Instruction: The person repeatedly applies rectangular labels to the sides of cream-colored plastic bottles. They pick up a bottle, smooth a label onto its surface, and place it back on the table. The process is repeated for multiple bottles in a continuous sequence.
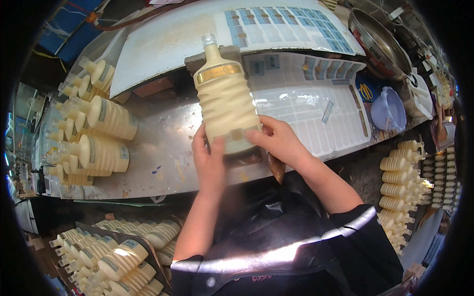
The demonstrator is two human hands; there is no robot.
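Observation:
A cream-coloured bottle [224, 106] with a wavy ridged body lies tilted back in front of me, its clear neck pointing away. It has a gold label [217, 73] at the shoulder and a greyish label [223, 140] near the base. My left hand [210, 157] grips its lower left side, thumb on the front. On the lower right, my right hand [280, 139] presses a thumb to the base label. Below the right hand, a brown pointed piece [275, 168] sticks out, seemingly held under the fingers; its kind is unclear. Behind the bottle's neck is a grey-brown block [195, 62].
Similar bottles [106, 154] stand in groups on the table's left. A board with label sheets [291, 24] lies at the back, a white label sheet [306, 118] on the right. Beyond it are a lilac bucket [388, 109] and a metal pan [380, 42]. More bottles [121, 259] fill crates below.

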